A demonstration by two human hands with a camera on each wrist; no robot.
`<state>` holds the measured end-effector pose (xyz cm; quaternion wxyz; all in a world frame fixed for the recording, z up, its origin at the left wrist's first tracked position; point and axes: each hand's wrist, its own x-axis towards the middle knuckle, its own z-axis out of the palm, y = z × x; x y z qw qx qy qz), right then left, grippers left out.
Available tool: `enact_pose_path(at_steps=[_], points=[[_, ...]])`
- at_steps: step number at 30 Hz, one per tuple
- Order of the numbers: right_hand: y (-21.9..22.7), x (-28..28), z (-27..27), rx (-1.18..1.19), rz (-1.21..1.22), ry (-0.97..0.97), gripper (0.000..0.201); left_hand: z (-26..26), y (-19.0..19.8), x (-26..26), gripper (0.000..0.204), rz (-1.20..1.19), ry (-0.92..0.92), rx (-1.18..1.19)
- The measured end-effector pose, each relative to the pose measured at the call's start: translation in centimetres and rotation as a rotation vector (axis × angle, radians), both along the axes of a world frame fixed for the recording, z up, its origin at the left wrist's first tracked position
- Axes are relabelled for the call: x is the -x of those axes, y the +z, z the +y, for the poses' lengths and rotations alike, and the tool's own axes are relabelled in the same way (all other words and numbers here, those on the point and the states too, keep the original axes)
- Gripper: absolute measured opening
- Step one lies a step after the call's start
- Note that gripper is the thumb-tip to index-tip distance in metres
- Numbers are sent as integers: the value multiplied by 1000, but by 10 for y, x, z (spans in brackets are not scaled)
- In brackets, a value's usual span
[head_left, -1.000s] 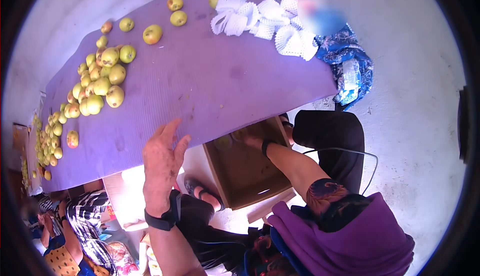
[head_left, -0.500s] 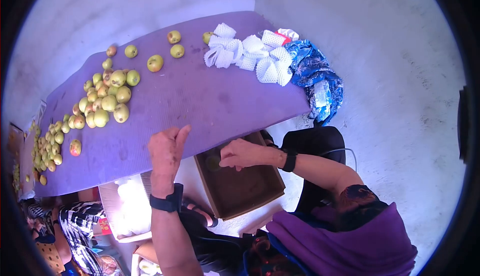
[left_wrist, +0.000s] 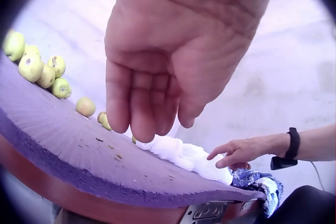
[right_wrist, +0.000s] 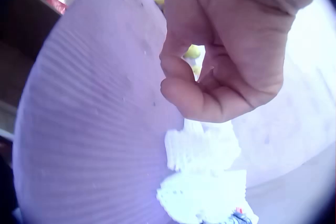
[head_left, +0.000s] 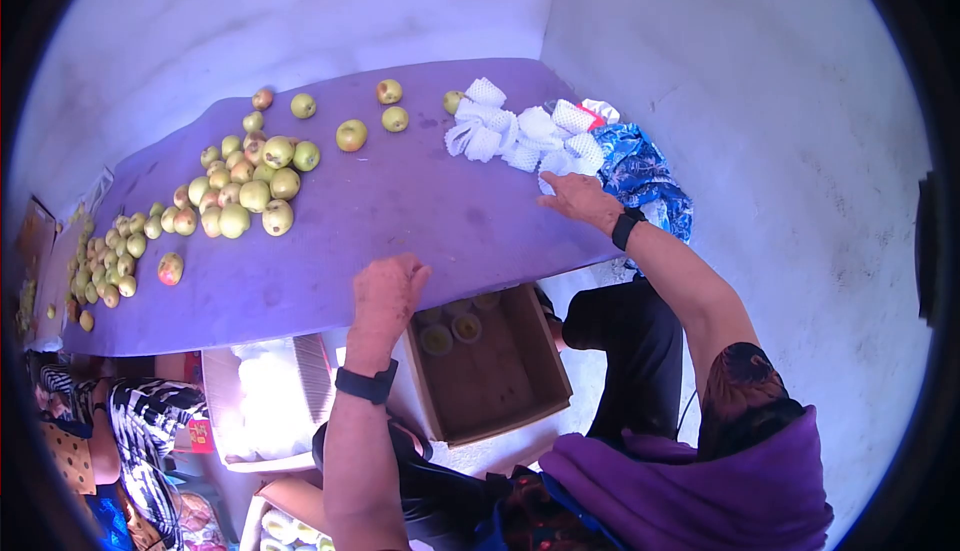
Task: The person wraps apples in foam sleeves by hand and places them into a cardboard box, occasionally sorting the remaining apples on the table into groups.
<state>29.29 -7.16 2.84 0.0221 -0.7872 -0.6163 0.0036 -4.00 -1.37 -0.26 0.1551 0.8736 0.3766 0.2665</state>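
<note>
Up from the cardboard box (head_left: 510, 418), our right hand (head_left: 585, 199) now reaches over the purple table (head_left: 400, 221) to the white foam nets (head_left: 541, 128). Its thumb and fingers are loosely bent, with nothing visible between them; whether they touch a net, we cannot tell. Our left hand (head_left: 386, 296) hovers near the table's edge, fingers loosely curved, holding nothing. Most apples (head_left: 255, 195) lie heaped towards the left. We would do best to pinch one net by its rim, lifting gently so its overlapping neighbours stay put.
</note>
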Motion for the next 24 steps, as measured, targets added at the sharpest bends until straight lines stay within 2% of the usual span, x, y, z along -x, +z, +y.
enact_pose_path(at_steps=[5, 7, 8, 10, 11, 13, 15, 17, 19, 22, 24], points=[[-21, -43, 11, 13, -61, -4, 45, 2, -3, 0, 18, -10, -23, -3], [-15, -36, 12, 24, -85, 3, 42, 2, -3, 0, 19, 11, -2, -2], [-14, -31, 12, -45, -85, -10, 40, 1, -2, -1, 19, 8, 3, 1], [0, -8, 8, -106, -88, -19, 37, -1, 4, -4, 19, 57, 104, 28], [6, 6, 7, -165, -83, 42, 34, -1, 3, -6, 19, 56, 111, 33], [11, 34, 7, -223, -70, 110, 31, 3, 1, -7, 21, -128, 104, 2], [12, 60, 8, -370, -104, 261, 22, 6, -2, -11, 24, -200, 99, 35], [20, 88, 8, -386, -75, 337, 19, 5, 1, -14, 29, -272, 105, 70], [18, 109, 12, -401, -46, 415, 18, 1, 7, -18, 39, -447, 130, 86], [11, 134, 17, -383, -15, 532, 25, -4, 13, -17, 47, -469, 202, 28], [8, 150, 20, -406, 27, 684, 24, 1, 8, -12, 48, -446, 203, 8]])
